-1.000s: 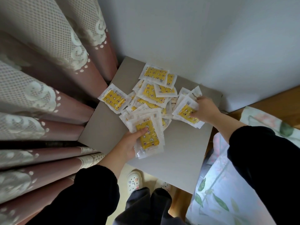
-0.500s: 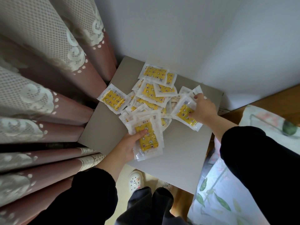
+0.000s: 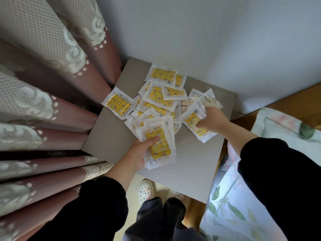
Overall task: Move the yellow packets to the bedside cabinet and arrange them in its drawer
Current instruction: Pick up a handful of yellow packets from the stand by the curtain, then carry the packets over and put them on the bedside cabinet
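A loose heap of flat yellow packets point(image 3: 160, 100), each sealed in clear plastic with a white border, lies on the far half of the smooth grey top of the bedside cabinet point(image 3: 191, 173). They overlap one another at many angles. One single packet point(image 3: 119, 105) sits a little apart at the heap's left edge, on the curtain side.

The left grip point(image 3: 137, 156) is clenched on a small stack of packets point(image 3: 159, 145) at the near side of the heap — thumb pressed on the top packet's yellow face, fingers hidden underneath. Whether the stack rests on the cabinet or is raised off it cannot be told.

The right grip point(image 3: 212, 121) grasps a bunch of packets point(image 3: 192, 119) at the heap's right edge, fingers curled over them. The farthest of these shows a pale face rather than yellow. Both arms wear black sleeves.

A dusty-pink pleated curtain with cream lace trim point(image 3: 52, 105) hangs on the left, touching the cabinet's left side. A pale grey wall point(image 3: 191, 32) stands behind the cabinet. Floral-printed bedding point(image 3: 243, 214) lies to the right — and a white clog with small charms point(image 3: 145, 189) shows below the cabinet's near edge.
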Tool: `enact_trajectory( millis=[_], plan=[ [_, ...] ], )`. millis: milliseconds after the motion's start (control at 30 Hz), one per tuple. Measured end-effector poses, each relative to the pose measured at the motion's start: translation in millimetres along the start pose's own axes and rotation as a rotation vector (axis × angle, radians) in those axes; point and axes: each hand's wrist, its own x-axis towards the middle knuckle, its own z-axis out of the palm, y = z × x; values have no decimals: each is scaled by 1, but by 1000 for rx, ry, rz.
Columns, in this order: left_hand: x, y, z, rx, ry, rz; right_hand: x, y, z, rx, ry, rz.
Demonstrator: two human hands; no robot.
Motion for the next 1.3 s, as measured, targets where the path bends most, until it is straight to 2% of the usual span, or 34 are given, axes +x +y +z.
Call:
enact_trajectory(
  millis=[167, 233, 333, 400, 500, 633, 767, 1033, 1300],
  plan=[
    [-5, -1, 2, 57, 17, 12, -18, 7, -2, 195, 41, 19],
    [-9, -1, 4, 78, 17, 20, -31, 8, -1, 411, 28, 115],
    [-18, 0, 8, 93, 14, 17, -57, 11, 3, 871, -74, 258],
    [-27, 2, 11, 120, -4, 14, -77, 16, 8, 1157, -205, 339],
    [-47, 5, 13, 178, -64, 0, -108, 24, 18, 1373, -364, 409],
    [-74, 3, 17, 288, -123, -14, -145, 21, 23, 1297, -336, 397],
    [-97, -5, 24, 293, -74, -43, -172, 16, 28, 1184, -304, 348],
    [-136, -15, 18, 394, -58, -40, -219, -2, 42, 1223, -200, 347],
    [-150, -1, -32, 664, 22, 40, -277, -26, 78, 1195, 63, 403]
  ],
)
